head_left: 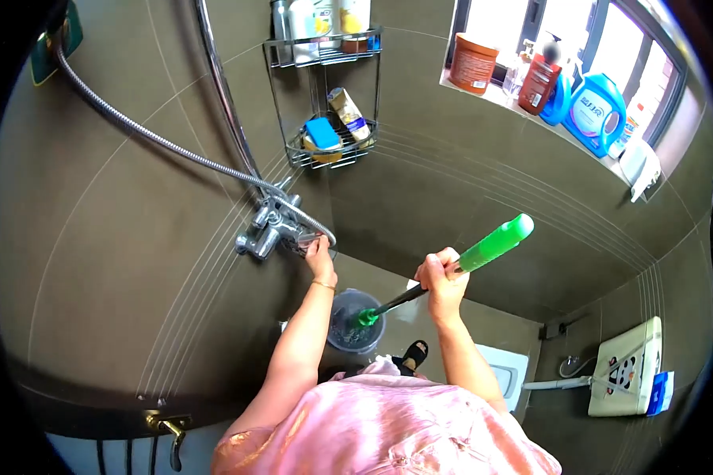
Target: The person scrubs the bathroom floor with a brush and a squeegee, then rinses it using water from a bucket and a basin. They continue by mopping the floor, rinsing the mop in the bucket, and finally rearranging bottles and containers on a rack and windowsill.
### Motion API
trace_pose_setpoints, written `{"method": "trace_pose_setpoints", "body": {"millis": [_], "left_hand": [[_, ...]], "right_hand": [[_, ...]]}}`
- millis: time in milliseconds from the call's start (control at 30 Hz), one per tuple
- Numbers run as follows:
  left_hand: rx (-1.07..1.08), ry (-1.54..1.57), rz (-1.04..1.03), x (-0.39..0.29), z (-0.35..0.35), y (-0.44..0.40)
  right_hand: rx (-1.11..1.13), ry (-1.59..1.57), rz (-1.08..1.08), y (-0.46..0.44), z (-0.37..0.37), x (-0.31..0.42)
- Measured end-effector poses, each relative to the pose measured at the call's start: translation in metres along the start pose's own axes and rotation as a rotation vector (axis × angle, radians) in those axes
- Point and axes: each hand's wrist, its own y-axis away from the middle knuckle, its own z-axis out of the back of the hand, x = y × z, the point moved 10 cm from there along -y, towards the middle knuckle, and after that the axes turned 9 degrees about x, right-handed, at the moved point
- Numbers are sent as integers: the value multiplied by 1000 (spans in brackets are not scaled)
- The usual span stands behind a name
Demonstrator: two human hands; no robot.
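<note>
My right hand point(442, 281) is wrapped round the pole of a mop point(404, 300), just below its bright green grip point(495, 244). The mop slants down to the left, and its green lower end sits in a grey bucket point(341, 343) on the floor; the head itself is hard to make out in the water. At the wall, my left hand point(319, 261) has its fingers closed on the lever of the chrome shower faucet point(271, 229). Part of that lever is hidden behind the fingers and the hose.
A metal shower hose point(146, 141) loops down to the faucet. A wire corner shelf point(325, 59) holds bottles and a blue sponge point(322, 132). Several bottles and a brown tub point(473, 65) line the windowsill. At right are a squat toilet point(503, 372) and its cistern point(626, 368).
</note>
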Motion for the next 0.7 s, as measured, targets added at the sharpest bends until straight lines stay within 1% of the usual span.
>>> {"method": "trace_pose_setpoints", "body": {"millis": [200, 267, 333, 533, 700], "left_hand": [[29, 52, -16, -1, -4, 1], [12, 73, 28, 5, -1, 2], [16, 62, 25, 4, -1, 2], [2, 58, 45, 3, -1, 4], [28, 68, 19, -4, -6, 6]], "right_hand": [[11, 63, 5, 5, -5, -1], [27, 73, 0, 5, -7, -2], [42, 128, -21, 5, -9, -1], [17, 152, -11, 4, -7, 0], [3, 76, -17, 3, -4, -2]]}}
